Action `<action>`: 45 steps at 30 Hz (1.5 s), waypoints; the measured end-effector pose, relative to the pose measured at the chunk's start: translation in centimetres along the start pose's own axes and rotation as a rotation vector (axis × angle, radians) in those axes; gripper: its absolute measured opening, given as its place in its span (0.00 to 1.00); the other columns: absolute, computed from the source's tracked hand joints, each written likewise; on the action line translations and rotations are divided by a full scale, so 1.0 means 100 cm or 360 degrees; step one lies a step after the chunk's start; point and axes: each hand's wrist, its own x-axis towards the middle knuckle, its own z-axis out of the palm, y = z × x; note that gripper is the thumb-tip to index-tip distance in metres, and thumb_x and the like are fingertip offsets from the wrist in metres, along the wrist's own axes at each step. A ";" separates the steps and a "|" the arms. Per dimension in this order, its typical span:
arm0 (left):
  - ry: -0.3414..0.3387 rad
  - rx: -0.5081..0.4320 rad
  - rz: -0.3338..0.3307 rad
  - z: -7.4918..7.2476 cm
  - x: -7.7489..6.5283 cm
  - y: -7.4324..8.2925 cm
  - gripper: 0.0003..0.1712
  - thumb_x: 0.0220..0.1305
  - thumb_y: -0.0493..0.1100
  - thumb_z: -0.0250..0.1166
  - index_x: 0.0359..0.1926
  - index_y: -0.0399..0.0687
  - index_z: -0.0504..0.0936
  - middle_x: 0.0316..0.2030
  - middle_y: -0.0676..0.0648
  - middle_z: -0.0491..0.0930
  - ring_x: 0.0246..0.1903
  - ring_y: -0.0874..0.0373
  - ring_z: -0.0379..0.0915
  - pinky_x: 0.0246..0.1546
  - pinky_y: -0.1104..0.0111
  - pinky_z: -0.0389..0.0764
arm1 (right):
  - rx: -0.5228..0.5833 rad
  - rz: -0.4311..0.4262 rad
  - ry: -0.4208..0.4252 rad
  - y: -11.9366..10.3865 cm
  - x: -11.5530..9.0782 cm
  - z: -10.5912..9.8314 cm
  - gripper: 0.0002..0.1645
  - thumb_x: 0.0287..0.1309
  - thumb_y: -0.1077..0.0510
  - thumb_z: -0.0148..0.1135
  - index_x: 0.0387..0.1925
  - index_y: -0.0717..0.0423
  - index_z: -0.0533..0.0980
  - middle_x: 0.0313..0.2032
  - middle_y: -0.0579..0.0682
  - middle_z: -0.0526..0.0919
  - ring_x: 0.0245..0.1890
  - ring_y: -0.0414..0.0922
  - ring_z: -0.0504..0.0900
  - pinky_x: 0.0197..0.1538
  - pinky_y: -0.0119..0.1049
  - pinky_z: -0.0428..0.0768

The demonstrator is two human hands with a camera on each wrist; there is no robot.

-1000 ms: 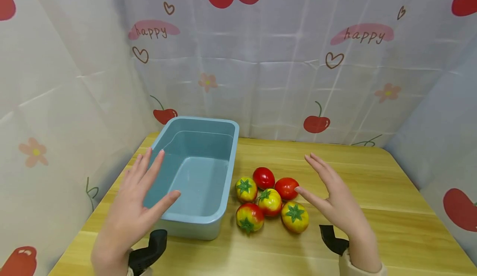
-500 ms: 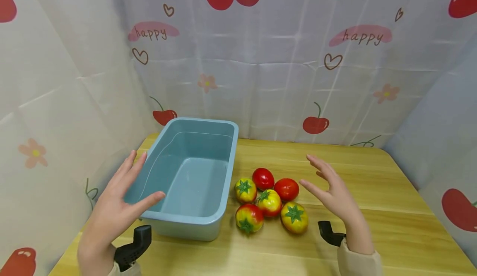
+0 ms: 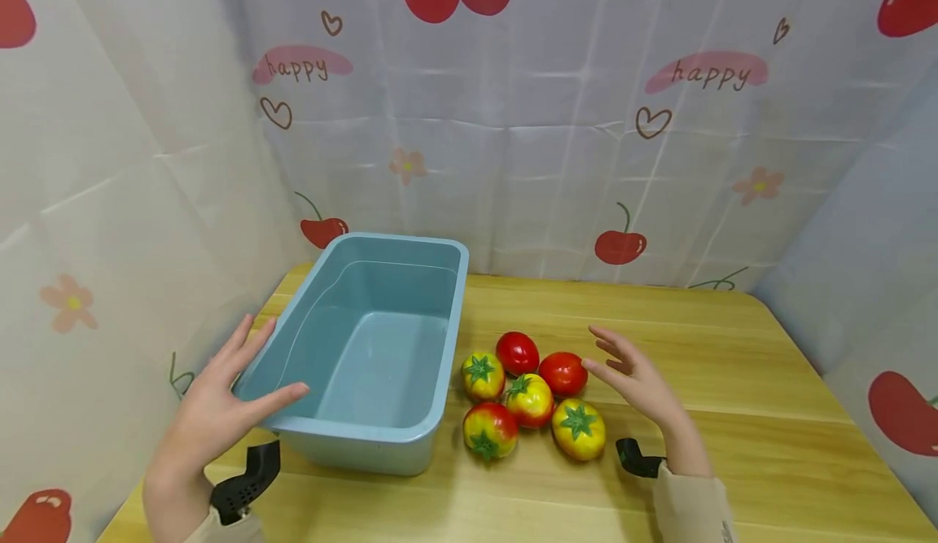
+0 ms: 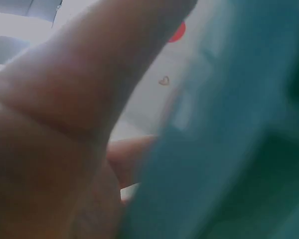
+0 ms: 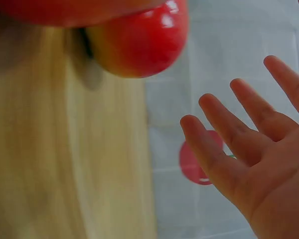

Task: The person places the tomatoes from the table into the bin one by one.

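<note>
My left hand [image 3: 212, 413], thumb spread away from the fingers, is at the near left corner of a blue plastic tub [image 3: 352, 433]. In the left wrist view the tub's blurred wall [image 4: 209, 149] fills the right side, beside the hand [image 4: 65, 109]. The right hand [image 3: 641, 384] holds nothing and hovers right of a cluster of toy tomatoes. Its thumb tip is close to a red tomato [image 3: 563, 374]. Behind that is another red tomato [image 3: 518, 353]; several yellow-red ones with green leaves, such as one tomato [image 3: 579, 431], lie nearer. Extended fingers [image 5: 224, 124] show in the right wrist view.
The tub's inside shows a bare floor. Tub and tomatoes stand on a light wooden table [image 3: 733, 413], tomatoes just right of the tub. A white curtain [image 3: 513, 152] printed with cherries encloses the back and sides. Each wrist wears a black camera mount [image 3: 249, 478].
My left hand has moved left, from in front of the tub to its left edge. The right hand has sunk slightly, its fingers bending a little more. Tub and tomatoes stay put.
</note>
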 end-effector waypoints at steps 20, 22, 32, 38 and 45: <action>-0.0167 -0.0195 0.0186 0.004 0.002 -0.031 0.59 0.47 0.41 0.75 0.74 0.58 0.47 0.72 0.52 0.45 0.68 0.66 0.39 0.50 0.87 0.49 | 0.0192 0.0227 -0.0148 0.047 0.008 0.018 0.41 0.58 0.51 0.63 0.69 0.56 0.58 0.66 0.61 0.61 0.63 0.61 0.63 0.61 0.57 0.62; -0.0174 -0.0196 0.0182 0.004 0.002 -0.031 0.59 0.46 0.41 0.75 0.74 0.58 0.47 0.72 0.53 0.45 0.68 0.65 0.39 0.51 0.87 0.49 | 0.0196 0.0217 -0.0163 0.048 0.009 0.019 0.41 0.58 0.52 0.64 0.69 0.56 0.58 0.66 0.60 0.61 0.63 0.60 0.63 0.61 0.57 0.62; -0.0185 -0.0221 0.0189 0.005 0.003 -0.031 0.60 0.46 0.40 0.75 0.74 0.56 0.47 0.72 0.51 0.46 0.68 0.66 0.39 0.49 0.88 0.49 | 0.0198 0.0249 -0.0191 0.051 0.010 0.025 0.42 0.55 0.50 0.66 0.69 0.53 0.59 0.66 0.60 0.61 0.64 0.60 0.60 0.63 0.59 0.56; -0.0173 -0.0223 0.0208 0.005 0.003 -0.032 0.60 0.45 0.40 0.75 0.74 0.56 0.48 0.72 0.51 0.46 0.68 0.67 0.39 0.50 0.88 0.49 | 0.0165 0.0258 -0.0180 0.051 0.012 0.025 0.42 0.55 0.50 0.66 0.68 0.53 0.60 0.65 0.60 0.63 0.62 0.59 0.62 0.62 0.58 0.59; -0.0186 -0.0240 0.0206 0.005 0.003 -0.032 0.60 0.46 0.39 0.75 0.74 0.56 0.47 0.72 0.51 0.45 0.68 0.65 0.39 0.50 0.88 0.49 | 0.0200 0.0269 -0.0109 0.048 0.011 0.025 0.41 0.54 0.53 0.67 0.66 0.61 0.62 0.63 0.61 0.66 0.59 0.58 0.68 0.60 0.52 0.66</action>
